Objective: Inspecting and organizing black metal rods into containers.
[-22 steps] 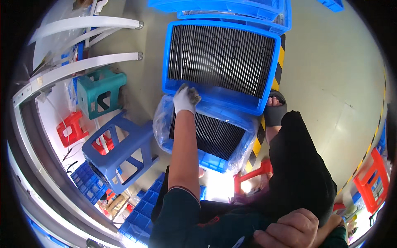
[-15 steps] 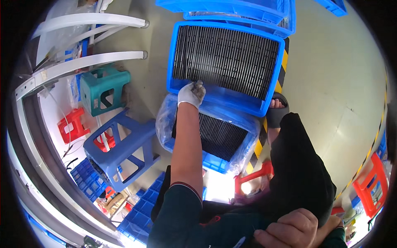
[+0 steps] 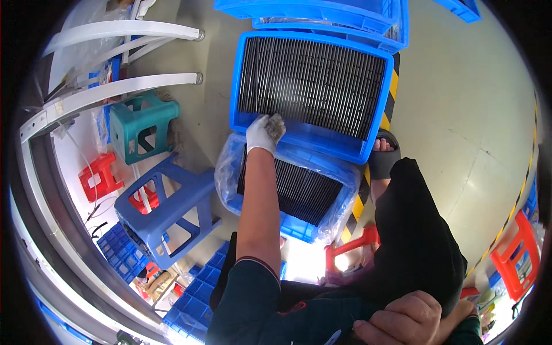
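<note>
A blue crate [image 3: 368, 152] in front of me holds a row of dark, shiny metal rods [image 3: 310, 80] lying side by side. My left hand [image 3: 265, 133], in a white glove with grey-stained fingers, is at the crate's near left side, by the near ends of the rods. Its fingers are curled; whatever they may grip is hidden. My bare right hand [image 3: 405, 317] rests low by my lap with its fingers curled in, and its palm is out of sight.
Closer to me, a second blue crate [image 3: 299, 229] lined with clear plastic holds more dark rods. More blue crates [image 3: 322, 14] stand beyond. At left are a blue stool [image 3: 167, 210], a green stool [image 3: 135, 126] and white metal legs [image 3: 132, 85]. A red stool [image 3: 517, 253] stands right.
My left hand has turned slightly at the crate's near edge, and its stained fingers look a little less tightly curled. My right hand stays where it was. The whole view has shifted slightly.
</note>
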`<act>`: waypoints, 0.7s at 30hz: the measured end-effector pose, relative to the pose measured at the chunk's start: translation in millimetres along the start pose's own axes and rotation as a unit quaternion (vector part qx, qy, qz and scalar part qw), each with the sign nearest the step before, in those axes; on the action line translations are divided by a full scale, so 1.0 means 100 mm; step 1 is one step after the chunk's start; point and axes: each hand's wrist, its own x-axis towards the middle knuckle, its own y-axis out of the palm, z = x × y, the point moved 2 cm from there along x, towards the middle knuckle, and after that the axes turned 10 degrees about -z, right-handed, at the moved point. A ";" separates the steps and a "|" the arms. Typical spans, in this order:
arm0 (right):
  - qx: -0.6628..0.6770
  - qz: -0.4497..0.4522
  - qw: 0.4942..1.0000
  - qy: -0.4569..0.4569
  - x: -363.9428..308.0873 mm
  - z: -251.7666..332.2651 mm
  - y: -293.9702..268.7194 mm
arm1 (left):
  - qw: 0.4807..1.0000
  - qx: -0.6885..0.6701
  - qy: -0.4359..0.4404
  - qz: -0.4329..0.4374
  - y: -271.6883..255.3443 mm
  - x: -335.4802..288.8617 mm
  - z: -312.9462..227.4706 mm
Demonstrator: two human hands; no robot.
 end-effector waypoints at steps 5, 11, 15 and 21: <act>0.019 0.002 1.000 -0.007 -0.01 -0.03 0.08 | 0.999 -0.024 0.036 -0.006 -0.22 -0.05 -0.14; 0.001 -0.004 1.000 -0.003 -0.01 -0.02 0.08 | 0.997 -0.068 0.025 -0.029 -0.06 -0.15 -0.14; -0.001 -0.008 1.000 -0.010 -0.04 0.01 0.06 | 0.997 -0.003 0.012 0.073 0.06 0.02 -0.27; 0.014 -0.004 1.000 -0.019 -0.06 0.01 0.06 | 0.977 0.086 0.022 0.194 0.12 -0.21 -0.46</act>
